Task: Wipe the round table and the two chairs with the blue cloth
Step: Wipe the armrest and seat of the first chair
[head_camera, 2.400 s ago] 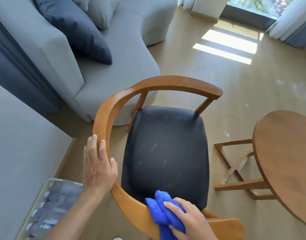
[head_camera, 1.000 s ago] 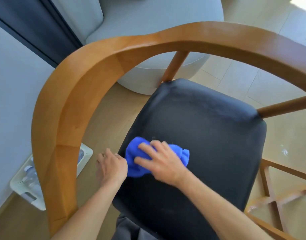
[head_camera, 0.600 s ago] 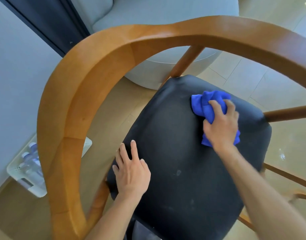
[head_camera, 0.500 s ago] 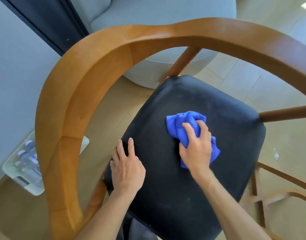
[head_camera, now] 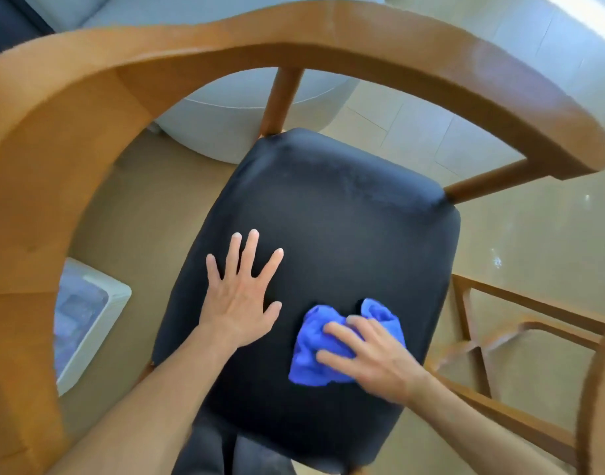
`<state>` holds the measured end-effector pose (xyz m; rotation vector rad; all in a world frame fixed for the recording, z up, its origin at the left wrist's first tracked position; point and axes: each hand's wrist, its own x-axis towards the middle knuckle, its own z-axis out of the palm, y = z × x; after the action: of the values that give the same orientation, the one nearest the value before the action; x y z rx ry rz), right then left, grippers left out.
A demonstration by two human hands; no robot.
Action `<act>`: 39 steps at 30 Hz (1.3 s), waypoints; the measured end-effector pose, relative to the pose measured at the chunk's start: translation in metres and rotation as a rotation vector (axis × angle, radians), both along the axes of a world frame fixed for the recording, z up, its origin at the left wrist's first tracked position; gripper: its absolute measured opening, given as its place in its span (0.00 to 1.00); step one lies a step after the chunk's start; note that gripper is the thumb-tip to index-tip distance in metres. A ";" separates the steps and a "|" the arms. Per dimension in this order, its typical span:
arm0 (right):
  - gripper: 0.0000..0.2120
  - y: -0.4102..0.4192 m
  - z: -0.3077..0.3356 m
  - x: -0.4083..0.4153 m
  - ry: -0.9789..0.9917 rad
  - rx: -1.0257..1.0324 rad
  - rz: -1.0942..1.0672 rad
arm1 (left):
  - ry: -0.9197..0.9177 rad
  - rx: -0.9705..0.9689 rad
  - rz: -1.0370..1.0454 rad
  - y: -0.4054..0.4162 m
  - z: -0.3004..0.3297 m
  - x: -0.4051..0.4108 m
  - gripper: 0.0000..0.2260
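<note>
Cloth (head_camera: 331, 347), bunched and blue, is lying on the near right part of the black seat (head_camera: 345, 228), where the right hand (head_camera: 373, 358) is pressing it flat to rub. Left hand (head_camera: 241, 299) is resting beside it, fingers spread and gripping nothing, likely steadying the chair (head_camera: 225, 42).

Cloth (head_camera: 342, 344) on seat (head_camera: 345, 217), right of left hand (head_camera: 241, 303)

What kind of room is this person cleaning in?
Probably a living room or lounge corner of a home or apartment. A pale grey sofa stands just behind the wooden armchair with its black padded seat, and the floor is smooth light tile or laminate.
</note>
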<state>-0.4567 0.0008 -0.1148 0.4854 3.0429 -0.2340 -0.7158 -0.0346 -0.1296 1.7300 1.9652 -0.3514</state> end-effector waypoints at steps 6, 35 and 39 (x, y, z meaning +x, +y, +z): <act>0.24 0.135 0.006 0.042 0.044 -0.063 -0.931 | 0.042 0.034 -0.012 -0.003 -0.005 0.002 0.38; 0.13 -0.016 0.008 0.084 0.026 -0.115 -0.446 | 0.019 0.068 -0.016 0.000 -0.004 -0.005 0.38; 0.19 0.070 0.007 0.060 0.176 -0.080 -1.091 | 0.021 0.062 -0.002 -0.002 -0.007 -0.002 0.39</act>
<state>-0.3968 0.0706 -0.1080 2.1276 2.5249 -0.4288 -0.7182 -0.0362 -0.1370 1.7738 2.0087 -0.3134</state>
